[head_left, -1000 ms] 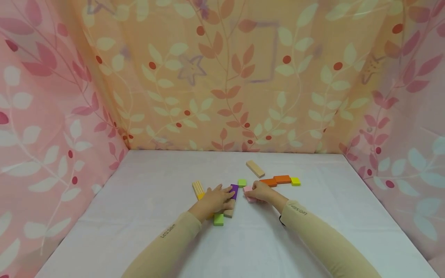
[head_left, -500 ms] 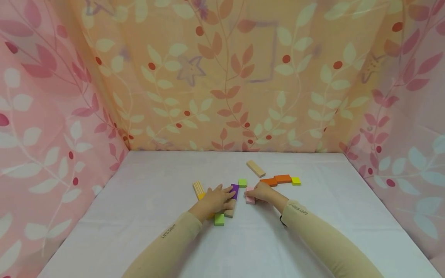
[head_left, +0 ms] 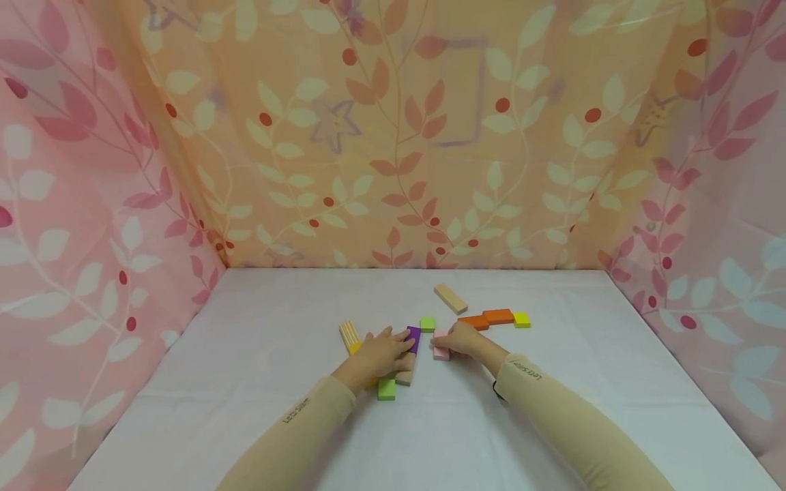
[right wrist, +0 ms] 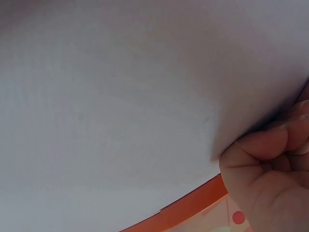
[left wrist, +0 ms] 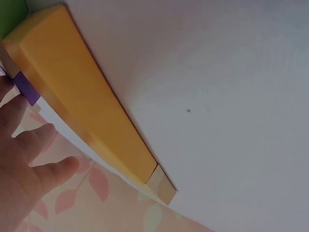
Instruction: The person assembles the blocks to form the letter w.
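My left hand (head_left: 379, 354) lies with its fingers spread over the purple block (head_left: 414, 334) and the plain wooden block (head_left: 405, 377) end to end with it. Under and beside that hand runs a long yellow block (left wrist: 87, 96), partly hidden in the head view. A green block (head_left: 386, 389) sits by its near end. With curled fingers my right hand (head_left: 468, 338) holds a small pink block (head_left: 441, 353) flat on the table, apart from the purple one. The fingertips partly cover it.
Behind the hands lie another green block (head_left: 427, 324), two orange blocks (head_left: 498, 316) in a row, a bright yellow block (head_left: 522, 320) and a loose wooden block (head_left: 451, 299). A ridged wooden piece (head_left: 349, 333) adjoins the yellow block. Patterned cloth (head_left: 393, 136) encloses the white table.
The pink block, tilted one second ago, has turned straighter and shifted slightly right under my right hand. My left hand stays in place.
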Available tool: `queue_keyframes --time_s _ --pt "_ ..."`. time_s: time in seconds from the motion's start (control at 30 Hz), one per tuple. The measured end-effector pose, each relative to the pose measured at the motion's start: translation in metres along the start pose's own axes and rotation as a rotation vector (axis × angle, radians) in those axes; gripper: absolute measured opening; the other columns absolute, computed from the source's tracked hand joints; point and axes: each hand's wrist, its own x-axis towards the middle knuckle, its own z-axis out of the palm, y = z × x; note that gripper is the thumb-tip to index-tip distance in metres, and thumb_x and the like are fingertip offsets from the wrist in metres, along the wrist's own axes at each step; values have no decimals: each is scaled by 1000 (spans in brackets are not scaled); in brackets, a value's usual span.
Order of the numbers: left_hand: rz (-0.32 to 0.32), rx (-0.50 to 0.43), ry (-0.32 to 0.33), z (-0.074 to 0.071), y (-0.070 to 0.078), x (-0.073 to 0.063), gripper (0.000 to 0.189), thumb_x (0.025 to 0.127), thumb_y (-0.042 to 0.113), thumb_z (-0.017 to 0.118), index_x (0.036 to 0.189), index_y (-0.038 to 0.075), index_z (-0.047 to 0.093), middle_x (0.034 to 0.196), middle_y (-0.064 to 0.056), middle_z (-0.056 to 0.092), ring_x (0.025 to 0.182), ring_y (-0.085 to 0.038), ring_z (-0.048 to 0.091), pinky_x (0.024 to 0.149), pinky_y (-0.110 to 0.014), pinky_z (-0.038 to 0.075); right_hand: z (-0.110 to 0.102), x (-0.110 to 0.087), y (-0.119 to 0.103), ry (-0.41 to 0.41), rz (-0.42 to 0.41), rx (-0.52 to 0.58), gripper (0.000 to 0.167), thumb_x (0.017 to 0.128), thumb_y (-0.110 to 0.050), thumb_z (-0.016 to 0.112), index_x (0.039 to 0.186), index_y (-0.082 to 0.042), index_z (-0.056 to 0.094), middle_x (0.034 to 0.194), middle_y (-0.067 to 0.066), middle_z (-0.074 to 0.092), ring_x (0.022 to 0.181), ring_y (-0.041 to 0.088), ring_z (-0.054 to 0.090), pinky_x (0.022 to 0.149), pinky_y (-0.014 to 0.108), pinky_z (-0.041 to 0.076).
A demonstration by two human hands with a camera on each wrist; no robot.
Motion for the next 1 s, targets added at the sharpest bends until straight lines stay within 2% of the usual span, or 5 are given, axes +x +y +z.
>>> queue_keyframes --time_s 0.43,0.57,1.0 --pt "8 13 11 5 -2 4 60 95 47 55 149 25 42 157 4 32 145 -31 24 108 -62 26 1 0 1 26 -2 38 41 85 -42 73 83 -4 57 67 3 49 55 13 43 48 21 34" --pt "7 11 9 6 -2 5 60 94 47 56 149 25 42 157 4 32 144 -31 24 108 -62 26 0 1 1 27 2 36 43 84 -42 73 85 -3 57 69 4 49 57 13 44 48 22 34" --pt "4 4 5 6 -2 6 60 95 47 55 149 24 42 157 3 31 145 -30 23 109 -62 25 -3 0 4 35 -16 17 41 84 -42 74 81 -4 57 67 3 48 52 11 43 45 20 34"
